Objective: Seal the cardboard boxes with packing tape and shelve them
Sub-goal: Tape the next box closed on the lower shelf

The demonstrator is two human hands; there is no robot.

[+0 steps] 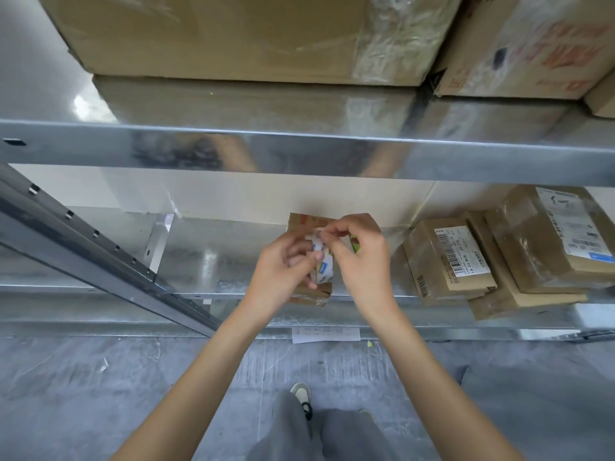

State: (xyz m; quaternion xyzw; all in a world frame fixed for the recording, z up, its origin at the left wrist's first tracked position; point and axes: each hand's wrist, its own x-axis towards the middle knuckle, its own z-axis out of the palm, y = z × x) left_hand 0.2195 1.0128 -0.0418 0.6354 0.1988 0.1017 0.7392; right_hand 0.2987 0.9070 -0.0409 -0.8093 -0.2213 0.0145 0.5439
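Lower shelf (199, 271) carried a small cardboard box (307, 294) at its front edge, partly hidden behind the hands; contents couldn't be seen. Stack of taped, labelled parcels (492, 257) sat to the right on the same shelf, well apart from the small box. Upper shelf (299, 151) held large taped cartons (233, 34).

Left hand (283, 264) curled round a printed tape roll (321, 261), held just over the small box. Right hand (361, 247) had a narrow grip: thumb and forefinger pinching the tape's loose end at the top of the roll. Both forearms reached forward and up from below.

Lower shelf was bare metal left of the box, out to the slanted upright (100, 247). Paper slip (326, 335) lay on the floor below the shelf edge.
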